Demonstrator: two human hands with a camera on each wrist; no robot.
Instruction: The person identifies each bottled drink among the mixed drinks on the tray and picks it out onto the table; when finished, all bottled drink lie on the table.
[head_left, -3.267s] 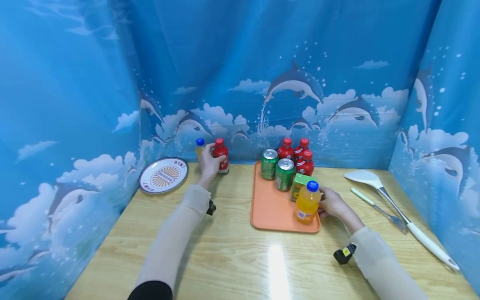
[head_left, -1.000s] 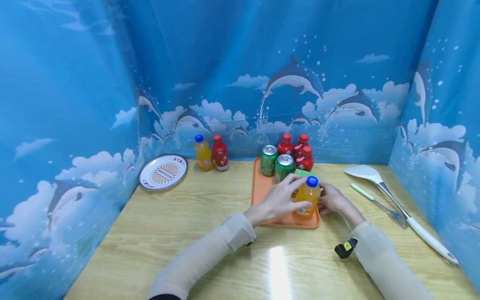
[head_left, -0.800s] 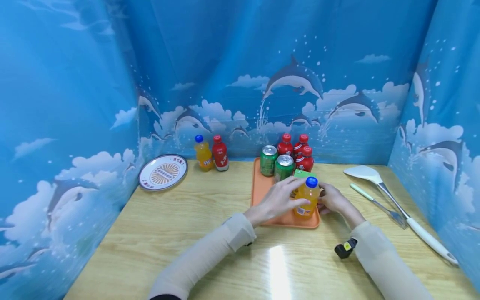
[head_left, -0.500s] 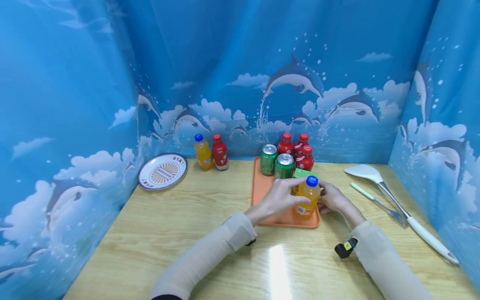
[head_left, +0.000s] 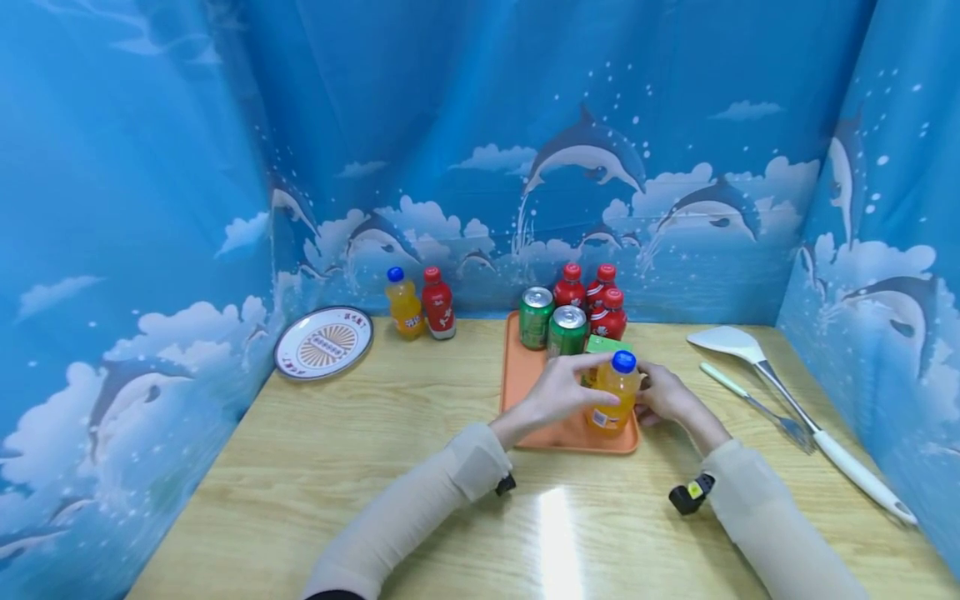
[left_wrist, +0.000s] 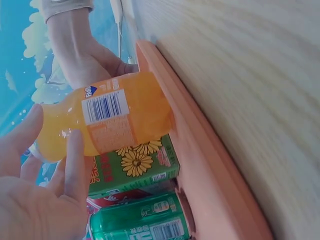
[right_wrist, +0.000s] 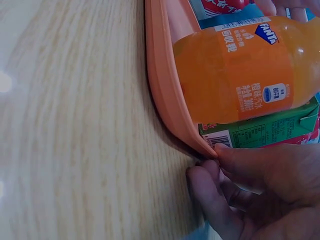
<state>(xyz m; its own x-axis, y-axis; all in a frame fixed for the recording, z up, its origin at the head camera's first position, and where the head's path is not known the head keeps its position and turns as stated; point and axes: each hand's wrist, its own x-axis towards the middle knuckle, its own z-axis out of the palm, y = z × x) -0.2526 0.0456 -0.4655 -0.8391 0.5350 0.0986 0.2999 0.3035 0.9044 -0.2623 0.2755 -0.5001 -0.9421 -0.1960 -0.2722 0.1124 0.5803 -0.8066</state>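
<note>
An orange Fanta bottle (head_left: 613, 398) with a blue cap stands at the front right of the orange tray (head_left: 525, 375). My left hand (head_left: 561, 390) holds it around its upper part, thumb and fingers on either side. At the tray's right edge, my right hand (head_left: 666, 396) pinches the rim between thumb and fingers, as the right wrist view shows. Just behind the bottle is a green drink carton (left_wrist: 135, 167) with yellow flowers, mostly hidden from the head view. Two green cans (head_left: 567, 332) and several red bottles (head_left: 609, 317) fill the back of the tray.
Another Fanta bottle (head_left: 406, 308) and a red bottle (head_left: 438, 305) stand at the back left, beside a white plate (head_left: 324, 342). To the right lie a white spatula (head_left: 862, 475) and a fork (head_left: 757, 407). A dolphin-print curtain (head_left: 465, 150) encloses the table's back and sides.
My left hand has left the bottles at the back left and come over to the Fanta bottle on the tray, taking hold of it. The right hand has stayed at the tray's edge.
</note>
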